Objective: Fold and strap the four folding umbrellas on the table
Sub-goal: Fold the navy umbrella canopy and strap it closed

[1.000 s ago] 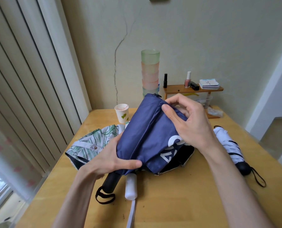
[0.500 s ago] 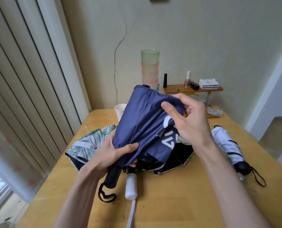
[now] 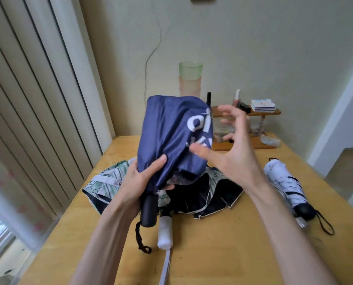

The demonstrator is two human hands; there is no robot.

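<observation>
A navy blue umbrella (image 3: 171, 136) with white lettering stands nearly upright above the table, its black handle (image 3: 148, 210) pointing down. My left hand (image 3: 138, 182) grips the gathered canopy just above that handle. My right hand (image 3: 231, 149) hovers just right of the canopy with fingers spread and blurred, holding nothing. Under the blue one lies a loose green leaf-print umbrella (image 3: 109, 182) with a dark lining and a white handle (image 3: 165, 233). A white umbrella (image 3: 284, 184) with a black handle lies folded and strapped at the right.
The wooden table (image 3: 222, 254) meets the wall at the back. There a stack of tinted cups (image 3: 190, 79) stands beside a small wooden shelf (image 3: 245, 114) with bottles and a card stack. A window with vertical blinds (image 3: 27, 99) runs along the left.
My left hand has tipped the blue umbrella up from lying slanted to nearly upright. My right hand has let go of the canopy fabric and opened beside it.
</observation>
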